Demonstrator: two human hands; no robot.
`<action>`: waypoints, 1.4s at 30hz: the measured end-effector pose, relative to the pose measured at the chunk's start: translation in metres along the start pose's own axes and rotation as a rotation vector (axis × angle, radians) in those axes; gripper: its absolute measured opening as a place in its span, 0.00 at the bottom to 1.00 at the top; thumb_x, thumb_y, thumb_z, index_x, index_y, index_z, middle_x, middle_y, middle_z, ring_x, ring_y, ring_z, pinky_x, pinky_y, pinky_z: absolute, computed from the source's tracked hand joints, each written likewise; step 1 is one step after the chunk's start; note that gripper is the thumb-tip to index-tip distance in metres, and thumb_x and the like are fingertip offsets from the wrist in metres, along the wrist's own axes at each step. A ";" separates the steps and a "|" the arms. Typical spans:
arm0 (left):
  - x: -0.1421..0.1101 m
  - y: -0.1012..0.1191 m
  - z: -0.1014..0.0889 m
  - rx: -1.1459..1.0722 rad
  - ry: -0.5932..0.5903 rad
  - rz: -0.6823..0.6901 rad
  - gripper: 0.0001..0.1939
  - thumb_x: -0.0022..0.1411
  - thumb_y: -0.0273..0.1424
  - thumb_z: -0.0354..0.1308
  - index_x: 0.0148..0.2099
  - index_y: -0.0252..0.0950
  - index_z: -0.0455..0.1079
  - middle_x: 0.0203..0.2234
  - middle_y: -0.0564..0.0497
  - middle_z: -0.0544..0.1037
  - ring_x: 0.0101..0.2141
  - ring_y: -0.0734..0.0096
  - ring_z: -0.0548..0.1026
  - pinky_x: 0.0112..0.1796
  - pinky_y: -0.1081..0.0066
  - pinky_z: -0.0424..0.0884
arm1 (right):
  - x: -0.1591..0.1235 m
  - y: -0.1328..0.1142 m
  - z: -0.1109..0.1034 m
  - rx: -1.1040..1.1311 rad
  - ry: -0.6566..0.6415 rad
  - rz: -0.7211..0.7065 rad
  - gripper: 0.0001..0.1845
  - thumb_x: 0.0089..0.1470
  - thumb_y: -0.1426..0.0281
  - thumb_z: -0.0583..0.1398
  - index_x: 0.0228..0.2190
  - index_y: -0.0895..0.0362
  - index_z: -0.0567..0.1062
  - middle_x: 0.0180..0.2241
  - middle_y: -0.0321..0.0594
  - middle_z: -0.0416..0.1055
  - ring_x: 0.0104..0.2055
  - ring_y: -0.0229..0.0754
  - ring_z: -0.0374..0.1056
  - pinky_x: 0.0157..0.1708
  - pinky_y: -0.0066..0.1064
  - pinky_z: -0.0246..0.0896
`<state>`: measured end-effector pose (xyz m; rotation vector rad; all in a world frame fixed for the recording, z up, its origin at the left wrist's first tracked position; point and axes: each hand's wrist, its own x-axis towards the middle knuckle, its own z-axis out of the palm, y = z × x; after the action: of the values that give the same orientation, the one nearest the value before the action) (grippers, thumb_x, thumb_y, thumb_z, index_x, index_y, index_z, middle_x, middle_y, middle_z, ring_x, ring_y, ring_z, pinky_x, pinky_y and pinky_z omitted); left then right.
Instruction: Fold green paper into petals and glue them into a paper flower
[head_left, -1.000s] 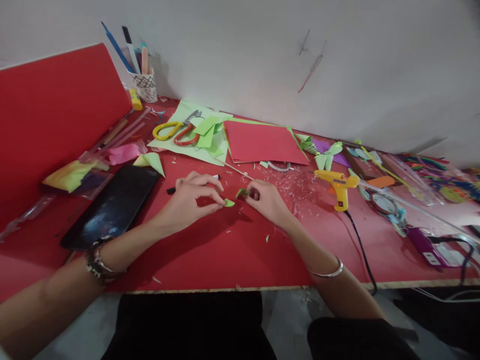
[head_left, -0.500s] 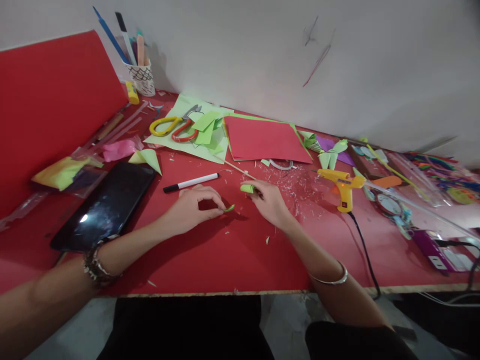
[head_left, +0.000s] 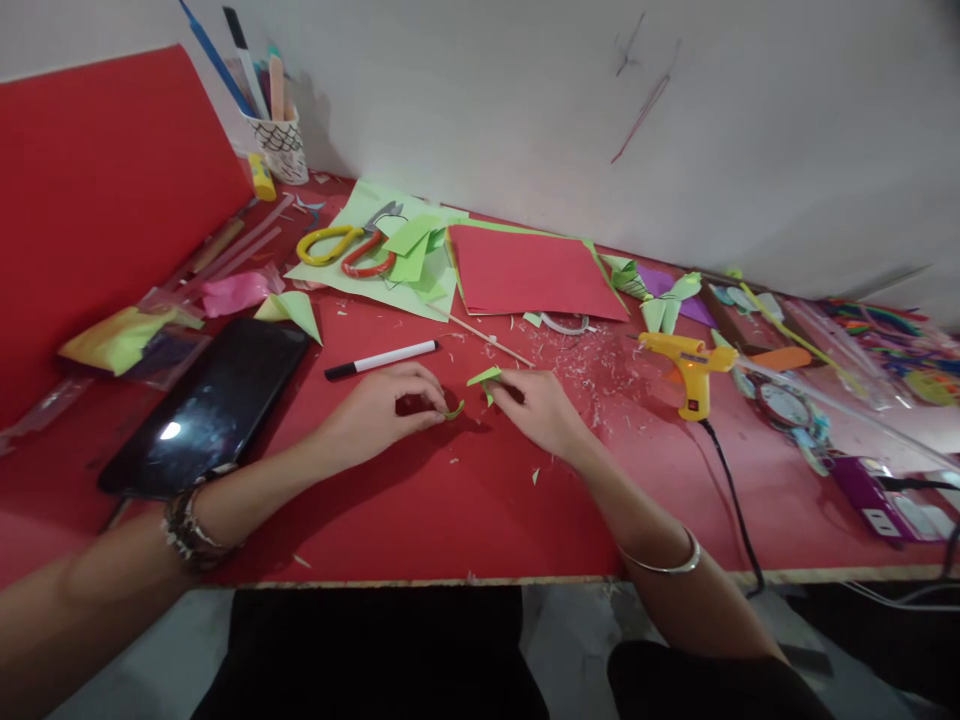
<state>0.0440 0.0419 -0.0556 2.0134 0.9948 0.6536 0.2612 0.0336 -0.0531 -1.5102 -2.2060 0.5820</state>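
Observation:
My left hand (head_left: 394, 408) is closed in a pinch on a small curved green paper strip (head_left: 455, 410), held low over the red tabletop (head_left: 420, 530). Just to its right, my right hand (head_left: 534, 405) pinches a folded piece of light green paper (head_left: 484, 377) between thumb and fingers. The two paper pieces are close together but apart. Behind my left hand lies a white marker with a black cap (head_left: 382, 360). A thin wooden stick (head_left: 491, 340) rests on the table beyond my right hand.
A yellow glue gun (head_left: 690, 370) with a black cord stands at right, beside scattered paper shreds. Scissors (head_left: 352, 245) and green scraps lie behind, next to stacked red paper (head_left: 532, 270). A black phone (head_left: 206, 410) is at left. A pen cup (head_left: 279, 148) stands against the wall.
The green paper in my right hand has turned, now showing a flat edge and a piece hanging below. My left hand has barely moved. The view has shifted slightly.

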 end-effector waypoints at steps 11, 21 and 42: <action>0.002 -0.004 0.001 0.064 0.002 0.061 0.06 0.58 0.32 0.54 0.34 0.37 0.71 0.34 0.53 0.72 0.35 0.72 0.71 0.38 0.71 0.66 | 0.001 -0.007 0.003 -0.060 -0.086 0.032 0.13 0.50 0.69 0.52 0.17 0.57 0.61 0.16 0.29 0.52 0.20 0.30 0.49 0.22 0.26 0.40; 0.001 -0.003 0.004 0.110 0.016 0.095 0.06 0.59 0.31 0.53 0.35 0.39 0.72 0.34 0.53 0.71 0.35 0.73 0.70 0.38 0.72 0.65 | -0.001 -0.011 0.003 -0.070 -0.098 0.054 0.13 0.48 0.69 0.54 0.16 0.57 0.59 0.15 0.29 0.51 0.19 0.30 0.48 0.22 0.26 0.38; 0.003 0.000 0.003 0.089 0.030 0.037 0.06 0.58 0.32 0.54 0.34 0.37 0.72 0.33 0.53 0.72 0.35 0.72 0.70 0.38 0.72 0.65 | -0.002 -0.014 0.003 -0.073 -0.132 -0.004 0.12 0.44 0.71 0.54 0.14 0.57 0.58 0.15 0.30 0.52 0.20 0.30 0.47 0.22 0.27 0.39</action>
<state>0.0475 0.0429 -0.0572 2.1099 1.0226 0.6714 0.2494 0.0266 -0.0475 -1.5438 -2.3525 0.6220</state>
